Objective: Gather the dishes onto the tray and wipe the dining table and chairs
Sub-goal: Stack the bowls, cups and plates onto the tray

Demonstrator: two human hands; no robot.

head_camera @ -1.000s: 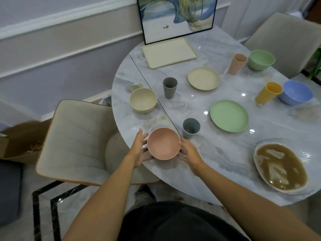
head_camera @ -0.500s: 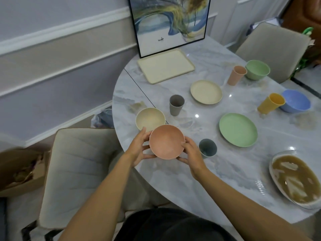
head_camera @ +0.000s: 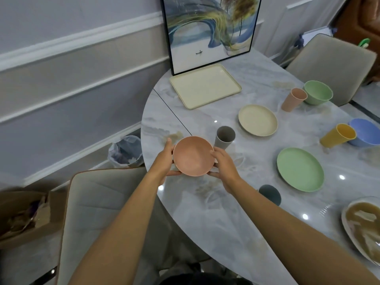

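**Pink bowl held in both hands; tray has nothing on it yet**

Progress, my read: barely begun. Near chair (head_camera: 98, 202) shows no sign of wiping, and no cloth is in view; pink bowl (head_camera: 193, 156) looks lifted clear of the table (head_camera: 216, 223), over its near-left part, and is the only dish in hand; dark grey cup (head_camera: 269, 194) stands just beside the R forearm; glass dish w/ brown liquid (head_camera: 364, 225) sits at the near-right rim; green plate (head_camera: 300, 169), grey cup (head_camera: 225, 137) just behind the bowl, cream plate (head_camera: 258, 120), yellow cup (head_camera: 338, 135) against the blue bowl (head_camera: 366, 134), pink cup (head_camera: 294, 99) beside the green bowl (head_camera: 317, 95): all on the marble. Brownish smears (head_camera: 175, 135) mark the top near the L fingertips; cream tray (head_camera: 205, 85) lies at the far-left edge below a framed picture (head_camera: 209, 27), nothing on it; far chair (head_camera: 333, 64) likewise unwiped, as far as I can tell. Left to do: every dish to the tray, then table & chairs.

Hands: both forearms reach fwd, roughly parallel; left hand (head_camera: 164, 161) grips the bowl's left rim, thumb at the near edge, fingers along the side; right hand (head_camera: 225, 163) mirrors it on the right rim; bowl's mouth tips toward the camera, looks empty.
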